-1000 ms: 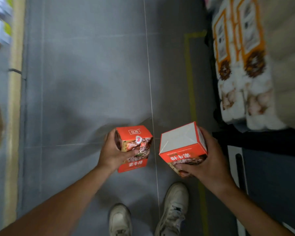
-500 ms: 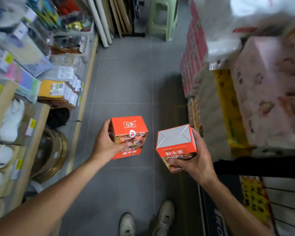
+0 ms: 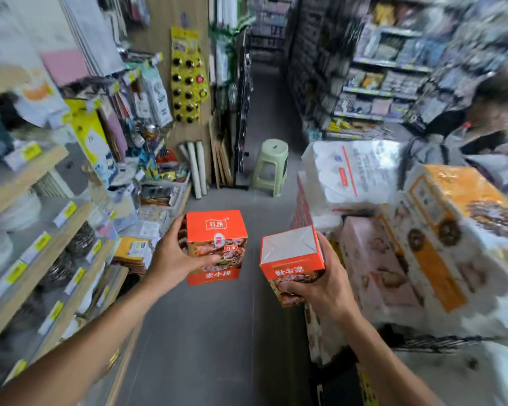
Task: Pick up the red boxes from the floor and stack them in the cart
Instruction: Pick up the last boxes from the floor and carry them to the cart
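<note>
Your left hand (image 3: 170,259) fingers grasping an upright red box (image 3: 216,247), your right hand (image 3: 320,291) fingers grasping an inverted box (image 3: 291,259), both above the aisle floor (image 3: 217,347).

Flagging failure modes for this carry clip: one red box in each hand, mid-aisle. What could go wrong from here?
1. The right hand holds its red box upside down and tilted, gripped low; it could slip.
2. The left hand pinches the other red box from one side only, so a bump might knock it loose.
3. With both hands full, the stacked packages crowding the aisle on the right and the green stool ahead may snag an arm or a foot.
</note>
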Demonstrator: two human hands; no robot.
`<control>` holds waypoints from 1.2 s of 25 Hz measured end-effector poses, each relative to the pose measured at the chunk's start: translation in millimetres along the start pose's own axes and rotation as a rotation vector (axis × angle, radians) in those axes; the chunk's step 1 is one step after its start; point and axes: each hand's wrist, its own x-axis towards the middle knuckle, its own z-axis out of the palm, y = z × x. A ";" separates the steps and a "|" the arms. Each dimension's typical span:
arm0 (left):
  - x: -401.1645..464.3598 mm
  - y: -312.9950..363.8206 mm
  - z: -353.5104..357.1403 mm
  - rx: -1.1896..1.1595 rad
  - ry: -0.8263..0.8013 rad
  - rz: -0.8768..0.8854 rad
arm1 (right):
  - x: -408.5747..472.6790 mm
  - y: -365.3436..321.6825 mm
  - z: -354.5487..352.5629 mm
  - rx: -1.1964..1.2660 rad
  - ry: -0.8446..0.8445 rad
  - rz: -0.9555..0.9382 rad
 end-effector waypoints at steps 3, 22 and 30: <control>-15.9 33.8 -28.3 -0.007 0.021 0.053 | -6.2 -33.8 -13.8 0.031 0.032 -0.059; -148.0 137.3 -64.0 0.104 0.363 0.062 | 6.0 -117.7 -29.4 0.166 -0.163 -0.398; -204.2 140.1 -91.7 0.099 0.612 -0.028 | 9.3 -158.8 17.4 0.290 -0.371 -0.529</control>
